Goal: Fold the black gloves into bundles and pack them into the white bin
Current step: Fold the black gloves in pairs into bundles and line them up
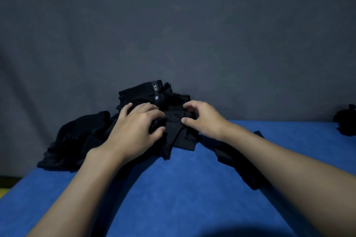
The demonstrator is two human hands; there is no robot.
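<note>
A heap of black gloves (81, 140) lies at the back left of the blue table (173, 188), against the grey backdrop. One glove at the top shows a strap with a white "5.11" mark (155, 87). A flat black glove (177, 132) lies at the front of the heap. My left hand (134, 129) presses on its left part, fingers curled over the fabric. My right hand (204, 119) pinches its upper right edge between thumb and fingers. No white bin is in view.
Another black glove (237, 159) lies on the table under my right forearm. A dark bundle (346, 121) sits at the far right edge. The grey cloth backdrop (173, 25) rises right behind the table. The table's left corner falls off at lower left.
</note>
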